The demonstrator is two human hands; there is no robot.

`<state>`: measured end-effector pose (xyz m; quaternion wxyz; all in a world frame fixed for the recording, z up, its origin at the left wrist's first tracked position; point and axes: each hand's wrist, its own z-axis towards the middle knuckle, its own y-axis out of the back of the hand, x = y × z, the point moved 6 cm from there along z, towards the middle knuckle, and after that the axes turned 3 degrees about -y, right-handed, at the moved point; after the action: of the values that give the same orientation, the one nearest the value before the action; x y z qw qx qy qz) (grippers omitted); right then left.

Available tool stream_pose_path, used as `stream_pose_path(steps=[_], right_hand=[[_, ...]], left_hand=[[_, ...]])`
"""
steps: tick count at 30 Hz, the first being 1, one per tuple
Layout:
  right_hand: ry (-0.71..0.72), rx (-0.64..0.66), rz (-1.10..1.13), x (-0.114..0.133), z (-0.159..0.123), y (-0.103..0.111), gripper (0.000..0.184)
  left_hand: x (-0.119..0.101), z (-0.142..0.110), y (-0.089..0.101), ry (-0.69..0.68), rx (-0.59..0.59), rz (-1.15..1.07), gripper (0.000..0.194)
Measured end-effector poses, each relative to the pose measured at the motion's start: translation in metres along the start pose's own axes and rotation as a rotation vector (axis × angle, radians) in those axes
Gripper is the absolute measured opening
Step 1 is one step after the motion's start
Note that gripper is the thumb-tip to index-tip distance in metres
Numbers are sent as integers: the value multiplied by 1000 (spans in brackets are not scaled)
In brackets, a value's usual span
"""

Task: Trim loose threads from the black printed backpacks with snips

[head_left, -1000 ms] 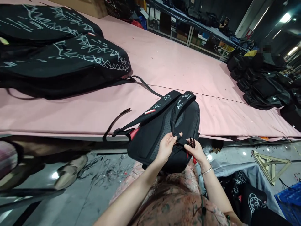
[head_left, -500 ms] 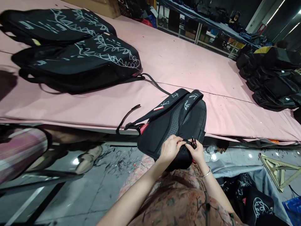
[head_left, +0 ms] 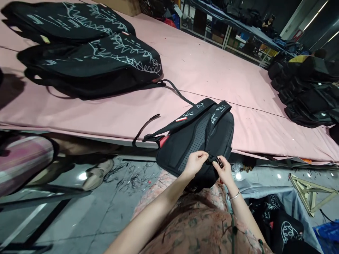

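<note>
A black backpack leans over the table's front edge, its back panel and two shoulder straps facing up. My left hand pinches a short black strap near the bag's lower end, thumb against fingertips. Close beside it, my right hand is closed around small dark thread snips, its thumb and finger also at that strap. Whether a buckle sits on the strap is too small to tell. A loose webbing strap hangs off the bag's left side.
Two black backpacks with white drawn patterns lie on the pink-covered table. A pile of black bags stands at right. Below right is a grey-lined bin with black bags. A seated person's leg shows at left.
My left fingertips have shifted slightly up and right along the strap. The snips have turned from pointing up to lying lower in my right hand. The view has tilted slightly.
</note>
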<state>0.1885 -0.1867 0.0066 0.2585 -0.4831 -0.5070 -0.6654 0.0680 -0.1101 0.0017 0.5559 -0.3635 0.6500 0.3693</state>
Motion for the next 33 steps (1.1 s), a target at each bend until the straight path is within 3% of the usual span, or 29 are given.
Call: stream_pose_path(steps=[5,10,15,19,22,24,28,33], right_hand=[[-32,-36,54,3,0,4,21],[-19,-38,77,9,0,5,18],[-33,-31,124,10,-2,2,18],[-69,-149,170,7,-8,13,31],[-116,-210,63,7,-16,27,32],[-123,-180,-32,10,-22,33,27],[-82,-79,-158,21,-31,31,22],[-24,-105,-347,32,-30,27,18]], left_hand=[[5,-10,-8,96,71,-271,43],[5,-14,-10,165,121,-497,37],[3,-12,-2,-20,14,-270,25],[2,-12,4,-211,-75,-117,16],[3,-12,4,-262,-83,-78,13],[1,-13,3,-298,-81,-46,12],[-6,-14,1,-361,-78,-5,10],[-8,-15,1,-378,-62,19,11]])
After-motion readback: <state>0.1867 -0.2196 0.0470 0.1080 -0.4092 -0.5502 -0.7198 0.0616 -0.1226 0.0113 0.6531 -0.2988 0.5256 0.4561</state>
